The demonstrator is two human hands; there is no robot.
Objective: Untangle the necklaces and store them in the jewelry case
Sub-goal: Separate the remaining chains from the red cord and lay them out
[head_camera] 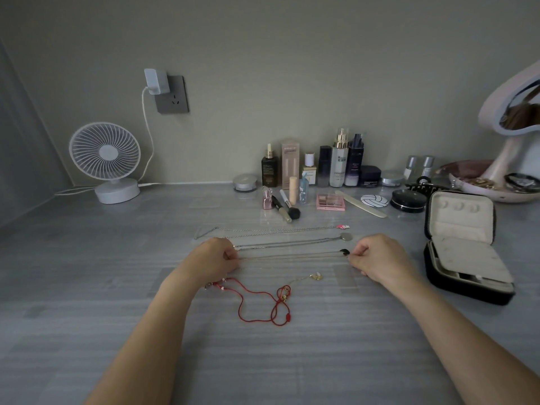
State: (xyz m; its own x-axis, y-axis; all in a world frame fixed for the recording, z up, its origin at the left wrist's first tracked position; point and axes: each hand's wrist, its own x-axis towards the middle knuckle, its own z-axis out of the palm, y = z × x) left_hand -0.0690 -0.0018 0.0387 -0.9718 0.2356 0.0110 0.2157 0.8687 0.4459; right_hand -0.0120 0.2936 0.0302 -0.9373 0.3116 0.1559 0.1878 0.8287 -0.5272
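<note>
Left of the open jewelry case (464, 287), on the grey tabletop (87, 287), I see both hands working one fine gold necklace (292, 255); the left hand (214, 257) pinches the chain's end farthest from the case, fingers curled in; the right hand (377, 258) pinches the end nearest the case, just beside the small dark pendant (344, 252); the chain runs straight between them, though I cannot tell whether it rests on the surface or hangs just above it.

Beyond that chain, on the same side of the case, two silver necklaces lie stretched out in parallel: the disc-pendant necklace (280, 243) first, then the red-charm necklace (277, 229) farther back; each has its pendant at the end towards the case.

Nearer to me than the hands, a red cord necklace (254, 299) lies in loose loops, still crossed with a thin gold charm chain (304, 278).

The case stands with its lid upright and its pale lining showing; no necklace lies in it that I can make out.

Behind the case I see a black hair claw (423, 187) and a pink stand mirror (514, 112); well off to the case's left stands a white desk fan (105, 159).
</note>
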